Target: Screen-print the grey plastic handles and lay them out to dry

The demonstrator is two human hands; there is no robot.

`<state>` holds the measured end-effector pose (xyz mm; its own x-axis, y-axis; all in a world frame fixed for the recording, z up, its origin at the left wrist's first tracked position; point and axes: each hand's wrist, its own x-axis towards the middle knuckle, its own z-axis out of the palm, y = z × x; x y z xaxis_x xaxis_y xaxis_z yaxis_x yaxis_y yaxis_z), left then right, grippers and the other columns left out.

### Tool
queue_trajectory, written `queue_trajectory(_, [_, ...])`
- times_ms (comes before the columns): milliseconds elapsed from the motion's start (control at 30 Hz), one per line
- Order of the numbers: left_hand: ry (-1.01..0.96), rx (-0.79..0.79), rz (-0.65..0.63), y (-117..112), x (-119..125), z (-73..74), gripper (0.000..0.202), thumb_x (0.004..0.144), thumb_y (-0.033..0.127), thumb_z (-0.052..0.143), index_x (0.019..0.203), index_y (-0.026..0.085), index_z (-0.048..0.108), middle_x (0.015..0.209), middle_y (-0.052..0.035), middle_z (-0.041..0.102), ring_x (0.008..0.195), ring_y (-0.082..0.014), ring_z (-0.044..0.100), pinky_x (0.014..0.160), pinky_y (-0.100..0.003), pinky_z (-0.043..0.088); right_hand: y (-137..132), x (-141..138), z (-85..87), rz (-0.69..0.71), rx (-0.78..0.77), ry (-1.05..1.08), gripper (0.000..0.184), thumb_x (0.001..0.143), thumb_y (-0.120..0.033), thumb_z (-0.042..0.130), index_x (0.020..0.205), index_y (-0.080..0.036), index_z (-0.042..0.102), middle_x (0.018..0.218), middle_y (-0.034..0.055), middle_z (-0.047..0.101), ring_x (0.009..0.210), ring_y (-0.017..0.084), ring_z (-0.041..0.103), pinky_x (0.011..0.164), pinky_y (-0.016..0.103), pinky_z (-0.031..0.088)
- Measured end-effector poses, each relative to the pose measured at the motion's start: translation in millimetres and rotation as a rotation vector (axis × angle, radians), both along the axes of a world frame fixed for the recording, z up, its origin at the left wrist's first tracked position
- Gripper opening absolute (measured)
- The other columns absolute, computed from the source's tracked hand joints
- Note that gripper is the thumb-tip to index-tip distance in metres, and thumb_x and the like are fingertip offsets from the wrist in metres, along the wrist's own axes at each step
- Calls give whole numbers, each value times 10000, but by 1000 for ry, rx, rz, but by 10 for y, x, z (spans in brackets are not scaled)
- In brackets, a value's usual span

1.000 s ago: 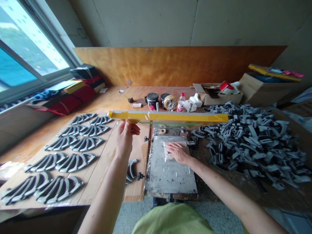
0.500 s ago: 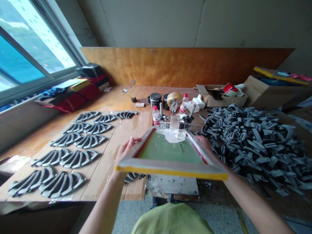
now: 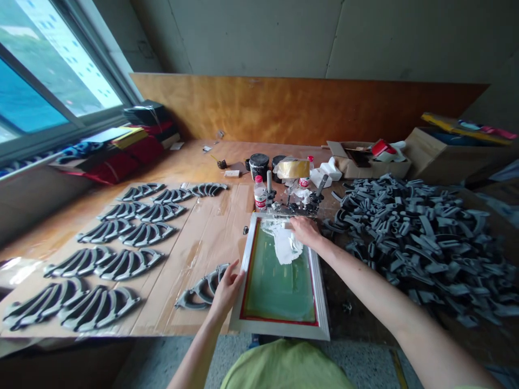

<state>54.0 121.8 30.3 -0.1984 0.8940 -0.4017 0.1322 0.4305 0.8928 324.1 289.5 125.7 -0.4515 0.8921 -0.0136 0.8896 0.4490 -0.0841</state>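
A screen-printing frame point(image 3: 320, 302) with a green mesh and red border lies flat on the bench in front of me. My left hand point(image 3: 226, 289) rests on its left rail, fingers pressed against the edge. My right hand point(image 3: 306, 230) is at the far end of the frame, fingers closed over a squeegee I can barely make out, beside a smear of white ink point(image 3: 286, 246). A grey curved plastic part point(image 3: 200, 289) lies just left of the frame, under my left hand.
Rows of grey curved parts point(image 3: 117, 237) lie on cardboard at the left. A large heap of grey parts point(image 3: 421, 237) covers the right side. Ink pots point(image 3: 258, 165), a small bottle point(image 3: 259, 195), a tape roll point(image 3: 292, 168) and cardboard boxes point(image 3: 367, 162) stand behind the frame.
The frame came down from raised to flat on the base. My right hand moved from the platen to the frame's far end. My left hand slid down the left rail.
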Motion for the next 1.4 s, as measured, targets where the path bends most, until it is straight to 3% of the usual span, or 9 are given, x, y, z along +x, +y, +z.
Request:
queue_trajectory(333, [-51,-7,25,-26,16,86,752,746,649,634,1331,186,541,779,-15,678,709,-199,655,628,-275,492,-495,386,41,491,-95,122,272,673,13,536,828,-183,643,862,65,652,879,219,575,782,306,431])
queue_trajectory(467, [-52,-27,48,-19,31,110,779,722,667,648,1307,162,556,770,-19,682,702,-202,659,617,-272,488,-356,339,93,447,-104,152,226,708,-1,548,754,-205,634,790,24,642,804,190,575,737,280,423])
queue_trajectory(700, [-106,-28,58,-26,41,198,744,711,650,676,1278,178,576,748,-22,692,668,-204,664,577,-268,487,-670,308,-223,434,113,213,278,778,5,498,936,-143,673,930,100,661,965,243,558,848,335,456])
queue_trajectory(800, [-124,-21,55,-27,53,272,740,721,642,677,1276,166,560,745,-21,688,691,-206,667,597,-271,493,-630,374,-123,472,58,233,219,809,-40,563,941,-174,675,900,65,666,908,220,581,827,316,460])
queue_trajectory(900, [-144,-31,52,-28,73,449,748,711,621,699,1275,154,549,778,-30,698,720,-200,663,621,-264,496,-322,264,70,369,59,261,240,855,-181,661,1089,-235,666,971,35,684,924,207,607,836,302,458])
queue_trajectory(1067, [-231,-35,33,10,58,928,793,700,635,701,1340,208,511,834,-20,710,723,-207,665,606,-273,496,217,88,320,78,105,221,669,802,-265,754,1413,-320,487,1022,32,682,887,214,642,773,279,471])
queue_trajectory(1167, [-152,54,48,142,18,1191,652,743,698,606,1166,205,662,836,-25,699,692,-196,640,588,-283,491,356,354,386,-61,261,364,517,870,-314,669,1368,-273,538,1050,53,684,899,222,638,772,294,473])
queue_trajectory(1300, [-182,363,103,499,67,1506,549,767,672,587,1034,207,706,975,-67,706,855,-219,654,694,-313,530,232,897,138,-376,233,500,211,927,-271,520,1030,-192,686,879,54,704,801,213,639,740,306,476])
queue_trajectory(1400, [-294,518,81,813,180,1778,507,736,630,641,988,191,672,946,-79,707,905,-224,657,710,-321,538,-109,1012,-277,-357,7,490,163,906,-292,543,937,-202,676,823,44,698,760,206,640,722,311,490])
